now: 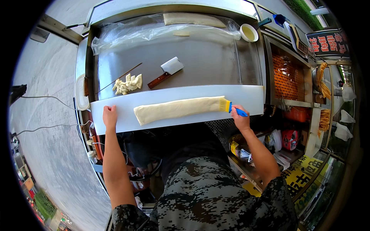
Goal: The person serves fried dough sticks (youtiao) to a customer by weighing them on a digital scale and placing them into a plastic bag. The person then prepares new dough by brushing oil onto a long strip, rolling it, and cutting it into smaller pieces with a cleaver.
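Observation:
A long flat strip of pale dough (176, 110) lies across a white cutting board (245, 95). My right hand (240, 117) grips the blue handle of a pastry brush (225, 104), whose yellow bristles touch the strip's right end. On the board's left part rests my left hand (110, 115), fingers curled and apart from the dough; nothing shows in it. Beyond the board, a cleaver (169, 70) with a wooden handle lies on the steel worktop (202, 63). To its left are a heap of dough pieces (128, 83) and a thin stick (121, 76).
At the back, clear plastic film (124, 36) partly covers more dough (190, 19). A white bowl of yellowish liquid (249, 32) stands at the back right corner. Right of the worktop is a recessed bay with an orange slotted rack (286, 76). An oil bottle (238, 145) stands below my right forearm.

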Available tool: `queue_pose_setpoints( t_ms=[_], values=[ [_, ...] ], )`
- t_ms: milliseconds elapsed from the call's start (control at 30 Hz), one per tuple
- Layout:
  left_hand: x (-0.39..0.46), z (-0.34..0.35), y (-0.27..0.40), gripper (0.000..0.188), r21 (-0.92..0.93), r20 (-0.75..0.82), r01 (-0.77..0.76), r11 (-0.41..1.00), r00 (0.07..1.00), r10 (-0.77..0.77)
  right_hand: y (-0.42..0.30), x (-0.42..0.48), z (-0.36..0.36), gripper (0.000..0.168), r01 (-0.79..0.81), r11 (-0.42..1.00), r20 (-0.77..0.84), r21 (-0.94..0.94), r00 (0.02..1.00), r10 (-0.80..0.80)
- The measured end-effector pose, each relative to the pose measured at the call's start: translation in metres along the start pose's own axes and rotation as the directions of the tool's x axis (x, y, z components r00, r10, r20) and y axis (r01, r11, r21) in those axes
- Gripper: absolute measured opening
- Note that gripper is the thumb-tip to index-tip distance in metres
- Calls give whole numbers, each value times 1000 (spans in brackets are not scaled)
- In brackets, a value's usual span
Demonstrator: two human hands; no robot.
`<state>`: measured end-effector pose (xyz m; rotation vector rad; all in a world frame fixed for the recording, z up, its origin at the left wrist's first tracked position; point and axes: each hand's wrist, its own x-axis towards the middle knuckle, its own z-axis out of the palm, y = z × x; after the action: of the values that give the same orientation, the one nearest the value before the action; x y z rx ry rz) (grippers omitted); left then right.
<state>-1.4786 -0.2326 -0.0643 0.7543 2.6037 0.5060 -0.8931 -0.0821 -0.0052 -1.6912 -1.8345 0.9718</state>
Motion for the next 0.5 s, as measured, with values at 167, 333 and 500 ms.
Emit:
queue_pose_setpoints(
  t_ms=[167,333,500],
  values=[
    [7,8,-8,31,-23,-16,-40,999,999,39,5,17,-47,17,-179,928,41,327,984,175],
    [16,12,-32,28,-50,-8,44,998,999,-44,-21,132,-60,28,-143,701,-110,699,947,303],
    [19,10,-24,26,-91,41,82,993,996,-79,2,307,-76,40,-29,311,-118,950,888,443]
  ],
)
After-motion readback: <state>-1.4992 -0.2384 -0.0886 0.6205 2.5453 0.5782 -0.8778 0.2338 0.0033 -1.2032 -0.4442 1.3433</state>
